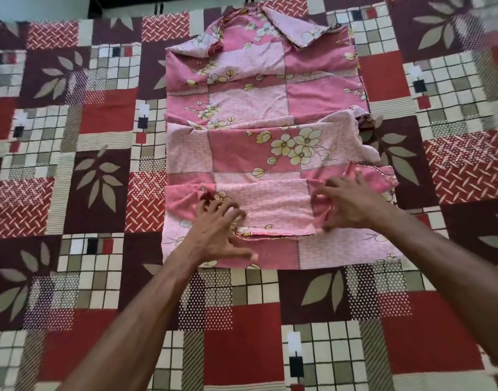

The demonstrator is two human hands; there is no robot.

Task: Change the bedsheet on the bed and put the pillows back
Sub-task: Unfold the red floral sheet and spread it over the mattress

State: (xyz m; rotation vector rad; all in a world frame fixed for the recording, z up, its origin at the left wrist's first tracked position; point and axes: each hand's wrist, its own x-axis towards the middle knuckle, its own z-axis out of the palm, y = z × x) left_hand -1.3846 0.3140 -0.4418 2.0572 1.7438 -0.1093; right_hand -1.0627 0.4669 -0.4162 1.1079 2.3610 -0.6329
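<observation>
**Both hands gathering the pink sheet's near fold**

Your left hand (218,224) and right hand (348,204) sit apart on the pink floral sheet (259,108), fingers spread and curled, pressing into a loose fold near its front edge; neither is clamped shut on cloth. That spacing lets you work the fold evenly. The sheet lies in a long folded strip mid-bed, on the red patchwork bedsheet (101,277). No pillows are visible.
</observation>
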